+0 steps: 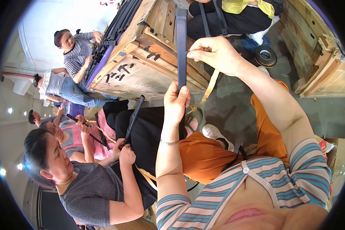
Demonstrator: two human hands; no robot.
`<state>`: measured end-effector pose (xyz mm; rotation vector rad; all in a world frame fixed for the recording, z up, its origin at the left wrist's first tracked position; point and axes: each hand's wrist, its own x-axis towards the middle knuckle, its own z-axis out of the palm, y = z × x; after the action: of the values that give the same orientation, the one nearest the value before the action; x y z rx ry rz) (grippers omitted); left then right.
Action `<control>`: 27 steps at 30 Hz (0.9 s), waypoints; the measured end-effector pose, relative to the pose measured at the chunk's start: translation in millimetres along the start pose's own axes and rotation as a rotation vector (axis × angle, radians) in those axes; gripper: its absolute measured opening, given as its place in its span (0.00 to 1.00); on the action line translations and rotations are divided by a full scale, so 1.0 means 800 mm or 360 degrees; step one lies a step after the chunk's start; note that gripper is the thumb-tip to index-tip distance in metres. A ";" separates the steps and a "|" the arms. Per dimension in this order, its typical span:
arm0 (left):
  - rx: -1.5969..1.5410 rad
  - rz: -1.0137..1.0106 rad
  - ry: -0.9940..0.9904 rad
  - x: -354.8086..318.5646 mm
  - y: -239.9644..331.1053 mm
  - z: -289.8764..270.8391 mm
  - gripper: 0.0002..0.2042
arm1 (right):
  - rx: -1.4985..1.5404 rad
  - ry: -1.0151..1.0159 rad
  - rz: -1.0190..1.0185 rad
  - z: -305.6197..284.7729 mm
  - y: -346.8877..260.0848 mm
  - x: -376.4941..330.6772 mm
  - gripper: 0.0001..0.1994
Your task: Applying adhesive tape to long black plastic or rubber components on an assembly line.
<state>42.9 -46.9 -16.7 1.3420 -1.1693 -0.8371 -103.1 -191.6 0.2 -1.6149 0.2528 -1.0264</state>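
Note:
A long, flat, dark bar (181, 42) stands nearly upright in front of me. My left hand (175, 101) is closed round its lower part, thumb along its face. My right hand (216, 55) pinches with thumb and forefinger at the bar's right edge, about halfway up; what lies between the fingertips is too small to make out. A narrow yellow strip (210, 90) hangs from behind the right hand and curls down toward my left hand. Its upper end is hidden by the hand.
At my left, a co-worker (96, 188) in grey holds a similar dark bar (134, 119). A wooden crate (153, 65) stands ahead, with several dark bars (111, 30) on top. A black tape roll (265, 56) lies on the floor near another crate (322, 69). More people sit or stand beyond.

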 end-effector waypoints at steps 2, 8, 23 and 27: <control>0.0009 0.0002 0.0028 0.000 0.000 -0.001 0.07 | -0.0016 -0.0009 0.0002 0.001 0.004 0.003 0.04; 0.0000 0.0040 0.0259 0.013 -0.008 -0.031 0.08 | -0.0167 -0.0069 0.0093 0.006 0.002 -0.002 0.07; -0.1041 0.0206 0.0521 0.002 -0.001 -0.059 0.08 | 0.0044 -0.0153 0.0363 0.013 0.015 -0.016 0.06; -0.1067 0.0200 0.0500 -0.004 0.004 -0.059 0.08 | 0.0037 -0.0194 0.0413 0.017 0.012 -0.017 0.05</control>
<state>86.3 -30.3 -7.9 0.7960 -0.6316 -0.7947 -98.0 -176.6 -14.2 -1.5698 0.3564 -0.7282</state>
